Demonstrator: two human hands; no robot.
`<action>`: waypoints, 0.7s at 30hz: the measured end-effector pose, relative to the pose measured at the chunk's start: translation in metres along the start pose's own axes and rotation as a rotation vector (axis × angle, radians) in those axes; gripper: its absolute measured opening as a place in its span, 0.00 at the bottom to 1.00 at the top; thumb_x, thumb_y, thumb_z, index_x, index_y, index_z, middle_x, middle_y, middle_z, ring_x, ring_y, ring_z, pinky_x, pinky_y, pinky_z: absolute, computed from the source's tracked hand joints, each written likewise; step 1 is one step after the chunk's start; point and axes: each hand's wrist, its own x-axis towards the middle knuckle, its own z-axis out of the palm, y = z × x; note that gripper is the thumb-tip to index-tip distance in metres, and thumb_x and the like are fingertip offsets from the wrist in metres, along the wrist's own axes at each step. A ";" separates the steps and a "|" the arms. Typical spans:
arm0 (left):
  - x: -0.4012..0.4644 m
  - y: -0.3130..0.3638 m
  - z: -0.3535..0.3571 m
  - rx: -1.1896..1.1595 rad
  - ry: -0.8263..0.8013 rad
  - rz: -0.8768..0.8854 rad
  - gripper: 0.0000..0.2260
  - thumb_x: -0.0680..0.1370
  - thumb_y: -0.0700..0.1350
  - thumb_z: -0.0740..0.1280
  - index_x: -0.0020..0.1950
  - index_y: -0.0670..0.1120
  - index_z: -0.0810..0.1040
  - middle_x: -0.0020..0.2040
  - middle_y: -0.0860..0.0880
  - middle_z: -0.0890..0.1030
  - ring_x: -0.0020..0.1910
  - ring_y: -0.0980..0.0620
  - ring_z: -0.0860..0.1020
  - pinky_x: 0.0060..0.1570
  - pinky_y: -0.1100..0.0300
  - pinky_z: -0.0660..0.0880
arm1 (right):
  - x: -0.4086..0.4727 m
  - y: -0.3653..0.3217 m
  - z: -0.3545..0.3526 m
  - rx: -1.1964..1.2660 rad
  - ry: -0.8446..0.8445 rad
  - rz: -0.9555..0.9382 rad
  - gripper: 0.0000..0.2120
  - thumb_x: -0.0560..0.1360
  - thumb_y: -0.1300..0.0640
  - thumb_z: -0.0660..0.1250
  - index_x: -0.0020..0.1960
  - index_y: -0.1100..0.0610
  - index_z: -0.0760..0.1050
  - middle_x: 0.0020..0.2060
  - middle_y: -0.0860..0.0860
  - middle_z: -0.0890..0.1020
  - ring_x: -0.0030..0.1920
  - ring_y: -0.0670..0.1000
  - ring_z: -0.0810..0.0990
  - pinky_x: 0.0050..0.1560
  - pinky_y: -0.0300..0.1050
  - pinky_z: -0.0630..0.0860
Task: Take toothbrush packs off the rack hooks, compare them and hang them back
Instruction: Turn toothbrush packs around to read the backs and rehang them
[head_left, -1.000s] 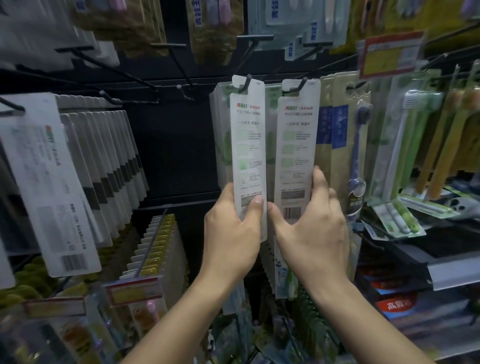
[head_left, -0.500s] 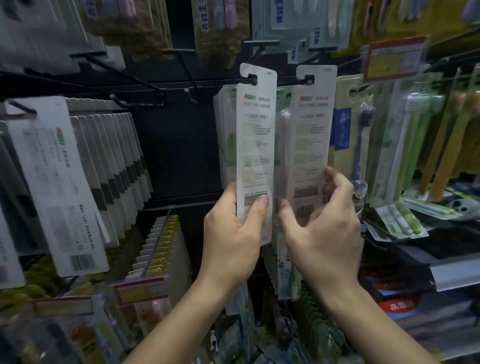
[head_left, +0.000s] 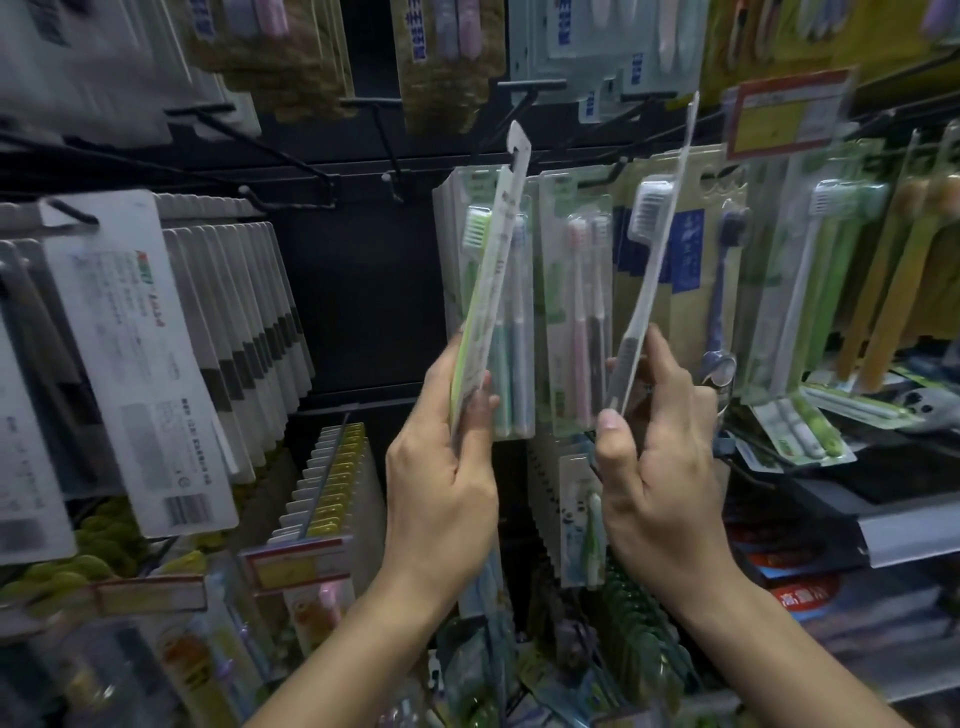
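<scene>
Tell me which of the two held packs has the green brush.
The pack in the left hand, green toothbrush pack: its brush has a green handle. The grey toothbrush pack in the right hand holds a pale brush with a grey grip.

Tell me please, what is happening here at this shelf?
A person stands at a shop rack of hanging toothbrush packs and holds one pack in each hand. The left hand grips the pack with the green toothbrush, and the right hand grips the pack with the white toothbrush. Both packs are off the hooks, tilted and turned edge-on to the camera, side by side in front of the hanging packs. It looks like comparing; neither is hung back yet.
</scene>
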 end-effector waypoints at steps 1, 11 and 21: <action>-0.001 0.000 0.000 0.005 0.000 -0.001 0.21 0.87 0.50 0.60 0.80 0.60 0.66 0.62 0.57 0.83 0.57 0.57 0.84 0.57 0.56 0.81 | -0.001 -0.001 0.000 -0.001 -0.001 -0.014 0.32 0.83 0.46 0.53 0.83 0.59 0.58 0.63 0.42 0.69 0.63 0.47 0.66 0.63 0.31 0.61; -0.009 0.006 0.002 -0.018 -0.080 0.099 0.28 0.86 0.53 0.59 0.84 0.60 0.52 0.81 0.65 0.58 0.81 0.58 0.59 0.78 0.49 0.61 | -0.008 -0.006 -0.002 0.229 -0.035 0.036 0.22 0.86 0.44 0.59 0.75 0.54 0.69 0.63 0.43 0.81 0.61 0.47 0.83 0.57 0.53 0.82; -0.011 0.001 0.004 0.040 0.032 -0.040 0.25 0.81 0.60 0.68 0.76 0.56 0.65 0.67 0.59 0.75 0.68 0.58 0.75 0.66 0.51 0.77 | -0.005 -0.007 -0.001 0.292 0.025 0.081 0.13 0.86 0.51 0.56 0.65 0.55 0.73 0.55 0.42 0.86 0.55 0.43 0.86 0.51 0.53 0.84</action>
